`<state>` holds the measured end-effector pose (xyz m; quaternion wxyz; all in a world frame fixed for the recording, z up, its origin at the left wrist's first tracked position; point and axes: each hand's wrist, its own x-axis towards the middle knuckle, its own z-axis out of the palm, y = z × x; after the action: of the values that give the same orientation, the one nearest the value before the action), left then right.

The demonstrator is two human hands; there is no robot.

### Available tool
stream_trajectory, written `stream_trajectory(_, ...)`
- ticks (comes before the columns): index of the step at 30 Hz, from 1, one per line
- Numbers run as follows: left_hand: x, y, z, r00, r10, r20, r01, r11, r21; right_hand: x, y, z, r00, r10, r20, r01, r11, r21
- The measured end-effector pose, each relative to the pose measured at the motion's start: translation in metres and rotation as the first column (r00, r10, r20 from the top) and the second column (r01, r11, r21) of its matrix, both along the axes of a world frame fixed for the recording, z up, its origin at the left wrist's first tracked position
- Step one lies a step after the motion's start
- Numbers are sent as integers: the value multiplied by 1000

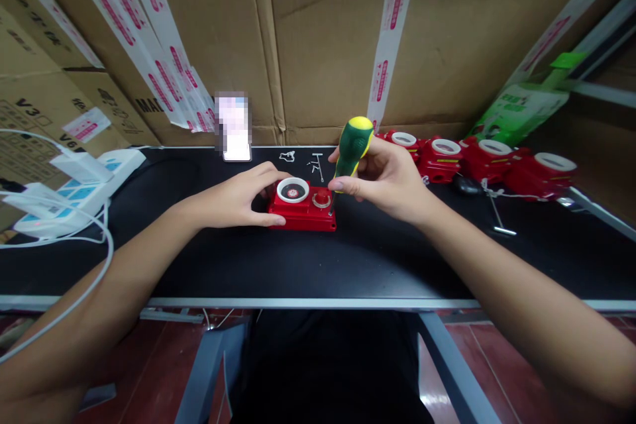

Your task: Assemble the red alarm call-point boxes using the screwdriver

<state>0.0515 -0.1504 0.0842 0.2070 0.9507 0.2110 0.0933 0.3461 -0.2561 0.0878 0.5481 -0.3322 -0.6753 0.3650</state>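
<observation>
A red housing (302,220) lies on the black tabletop, with a white-ringed round window (293,190) and a small red knob (322,197) on top. My left hand (243,197) grips its left end, thumb along the front and fingers behind. In my right hand (385,175) is a screwdriver (354,146) with a green and yellow handle, held nearly upright and slightly tilted. Its thin shaft runs down to the housing's right end, beside the knob. Whether the tip sits in a screw is too small to tell.
Several similar red housings (440,162) stand in a row at the back right, near a T-handled tool (499,218). Small metal parts (317,165) lie behind the work. A phone (233,129) leans against the cardboard (322,46). A power strip (79,192) with white cables is at left.
</observation>
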Motion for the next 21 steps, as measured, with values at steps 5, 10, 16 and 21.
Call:
stream_trajectory(5, 0, 0, 0, 1000, 12, 15, -11, 1000, -23, 1, -3, 4, 999, 45, 8, -45, 999, 20)
stream_trajectory(10, 0, 0, 0, 1000, 18, 18, -17, 999, -36, 5, -3, 5, 990, 139, 14, -140, 990, 33)
stream_trajectory(16, 1, -1, -1, 999, 25, 29, -23, 998, -55, -1, -1, 2, 997, -13, 79, 13, 1000, -3)
stream_trajectory(21, 2, -3, 1, 999, 29, 15, -28, 998, -47, 1, -1, 4, 1000, -2, 20, 3, 1000, -24)
